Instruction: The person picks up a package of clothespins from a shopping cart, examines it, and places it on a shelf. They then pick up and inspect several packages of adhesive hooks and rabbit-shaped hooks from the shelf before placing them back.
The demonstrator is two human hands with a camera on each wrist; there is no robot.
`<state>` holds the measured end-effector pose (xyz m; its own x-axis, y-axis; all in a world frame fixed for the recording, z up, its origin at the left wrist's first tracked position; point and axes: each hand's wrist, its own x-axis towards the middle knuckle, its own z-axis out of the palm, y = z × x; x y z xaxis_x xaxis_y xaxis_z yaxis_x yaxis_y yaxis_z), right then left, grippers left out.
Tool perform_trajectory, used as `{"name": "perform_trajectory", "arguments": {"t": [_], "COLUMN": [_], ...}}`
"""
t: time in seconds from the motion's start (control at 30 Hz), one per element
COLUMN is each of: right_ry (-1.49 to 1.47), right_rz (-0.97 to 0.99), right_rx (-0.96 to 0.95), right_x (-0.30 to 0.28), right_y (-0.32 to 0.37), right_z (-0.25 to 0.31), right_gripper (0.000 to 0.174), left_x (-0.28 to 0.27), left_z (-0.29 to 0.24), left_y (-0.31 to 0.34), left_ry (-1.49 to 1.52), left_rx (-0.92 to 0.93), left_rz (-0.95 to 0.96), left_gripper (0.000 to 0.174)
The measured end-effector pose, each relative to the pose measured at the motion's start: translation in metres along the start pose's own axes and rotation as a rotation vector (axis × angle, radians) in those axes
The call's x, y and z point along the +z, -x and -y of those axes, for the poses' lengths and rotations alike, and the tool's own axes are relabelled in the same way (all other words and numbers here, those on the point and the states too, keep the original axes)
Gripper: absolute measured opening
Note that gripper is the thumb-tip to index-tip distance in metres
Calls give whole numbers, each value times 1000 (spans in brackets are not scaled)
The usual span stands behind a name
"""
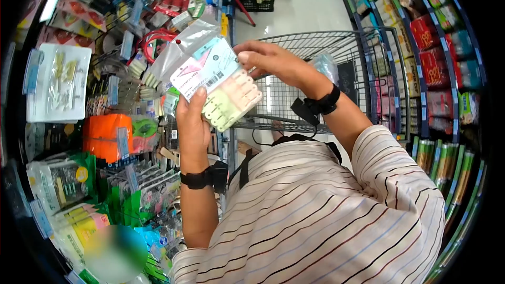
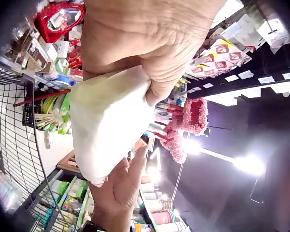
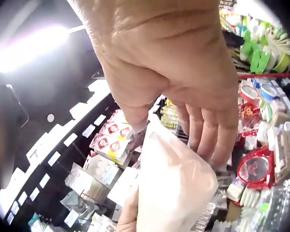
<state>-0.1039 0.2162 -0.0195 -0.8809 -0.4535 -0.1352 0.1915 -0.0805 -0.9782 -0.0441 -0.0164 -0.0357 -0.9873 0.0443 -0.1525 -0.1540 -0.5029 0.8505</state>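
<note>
A clear plastic pack of clothes pegs (image 1: 230, 100), pale green and pink under a printed card, is held up in front of the body in the head view. My left hand (image 1: 192, 118) grips its left edge, the thumb lying on the front. In the left wrist view the left hand (image 2: 150, 38) holds the pack (image 2: 108, 121), which looks washed out white. At the pack's right edge is my right hand (image 1: 279, 66), its fingers loosely extended. The right wrist view shows the right hand (image 3: 174, 63) just above the pack (image 3: 171, 179), thumb and fingers spread apart.
A wire shopping cart (image 1: 300, 79) stands right in front, holding a clear plastic item (image 1: 325, 66). Shelves of hanging goods crowd the left, including an orange pack (image 1: 108, 137) and a white tray pack (image 1: 59, 81). Packaged goods (image 1: 428, 68) fill the right shelves.
</note>
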Motion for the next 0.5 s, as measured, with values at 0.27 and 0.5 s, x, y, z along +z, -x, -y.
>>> {"name": "perform_trajectory", "arguments": {"t": [0.27,0.5], "right_ry": [-84,-101], "right_rz": [162,-15], "right_rx": [15,-97], "right_x": [52,80], "right_y": [-41,-40], "right_z": [0,28], "right_gripper": [47,37], "left_x": [-27,-34], "left_z": [-39,-66], "left_y": [16,44], "left_ry": [-34,-761], "left_rx": [82,467], "left_rz": [-106,-371], "left_gripper": [48,48]}}
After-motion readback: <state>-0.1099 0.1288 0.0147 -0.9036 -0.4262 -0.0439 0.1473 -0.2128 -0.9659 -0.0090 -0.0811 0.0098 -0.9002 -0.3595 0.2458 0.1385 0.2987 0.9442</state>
